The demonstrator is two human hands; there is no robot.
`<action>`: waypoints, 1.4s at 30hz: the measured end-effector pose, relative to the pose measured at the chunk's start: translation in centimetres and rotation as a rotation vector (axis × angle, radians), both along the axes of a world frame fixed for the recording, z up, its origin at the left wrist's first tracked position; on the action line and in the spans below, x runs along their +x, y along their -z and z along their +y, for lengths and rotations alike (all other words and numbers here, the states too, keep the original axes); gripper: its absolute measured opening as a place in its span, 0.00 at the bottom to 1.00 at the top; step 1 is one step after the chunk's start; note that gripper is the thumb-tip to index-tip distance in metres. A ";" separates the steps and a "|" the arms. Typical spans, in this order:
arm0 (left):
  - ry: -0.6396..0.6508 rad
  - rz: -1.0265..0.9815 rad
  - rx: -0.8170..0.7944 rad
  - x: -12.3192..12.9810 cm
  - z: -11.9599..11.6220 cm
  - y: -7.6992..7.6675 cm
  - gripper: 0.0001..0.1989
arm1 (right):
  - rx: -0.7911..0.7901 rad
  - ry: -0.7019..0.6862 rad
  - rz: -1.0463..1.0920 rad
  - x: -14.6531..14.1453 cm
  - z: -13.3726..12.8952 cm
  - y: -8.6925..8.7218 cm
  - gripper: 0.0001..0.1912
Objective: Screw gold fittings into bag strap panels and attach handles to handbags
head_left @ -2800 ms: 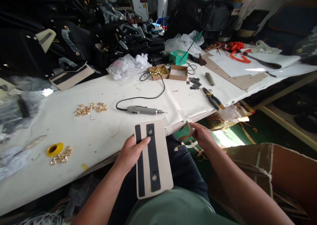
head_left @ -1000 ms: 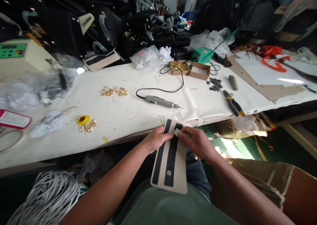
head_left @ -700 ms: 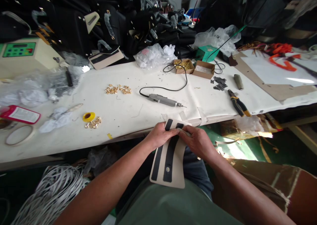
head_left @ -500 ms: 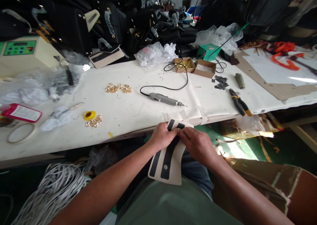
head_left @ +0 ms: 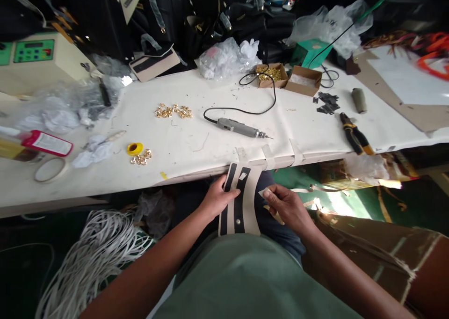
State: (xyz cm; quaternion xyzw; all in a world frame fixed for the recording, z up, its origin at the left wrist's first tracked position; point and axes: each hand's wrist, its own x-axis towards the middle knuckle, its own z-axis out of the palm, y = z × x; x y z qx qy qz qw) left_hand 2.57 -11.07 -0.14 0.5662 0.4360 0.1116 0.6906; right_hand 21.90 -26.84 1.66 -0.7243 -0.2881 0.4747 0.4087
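A beige leather-like panel (head_left: 249, 202) with black strips lies across my lap, its far end at the table edge. My left hand (head_left: 218, 198) grips the panel's left edge, with the thumb pressed on top. One black strip bears a small white patch (head_left: 242, 176) near its far end and a round metal stud (head_left: 238, 221) near my body. Just right of the panel and apart from it, my right hand (head_left: 289, 207) pinches a small whitish scrap (head_left: 262, 193) between thumb and finger. What the scrap is made of is too small to tell.
On the white table (head_left: 189, 146) lie a corded grey electric screwdriver (head_left: 240, 127), gold fittings (head_left: 173, 111), yellow tape (head_left: 134, 148) and pliers (head_left: 356, 134). Small cardboard boxes (head_left: 303, 81) stand farther back, before black bags (head_left: 154, 24). White cords (head_left: 91, 263) heap at lower left.
My right hand has come off the panel and moved right with a whitish scrap. The white patch on the strip now shows. My left hand has shifted slightly down and left, still on the panel.
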 end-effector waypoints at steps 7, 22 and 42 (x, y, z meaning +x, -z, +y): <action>-0.243 -0.037 -0.511 -3.5 -4.7 1.9 0.28 | 0.018 -0.156 0.152 -1.7 -0.8 2.2 0.22; 0.050 -0.071 -0.330 -2.1 -5.2 -0.7 0.14 | 0.091 -0.141 0.129 -2.6 -1.6 -0.2 0.17; 0.024 -0.160 -0.152 -0.8 -5.8 -3.6 0.21 | -0.003 -0.227 -0.087 -2.8 -1.0 -2.3 0.17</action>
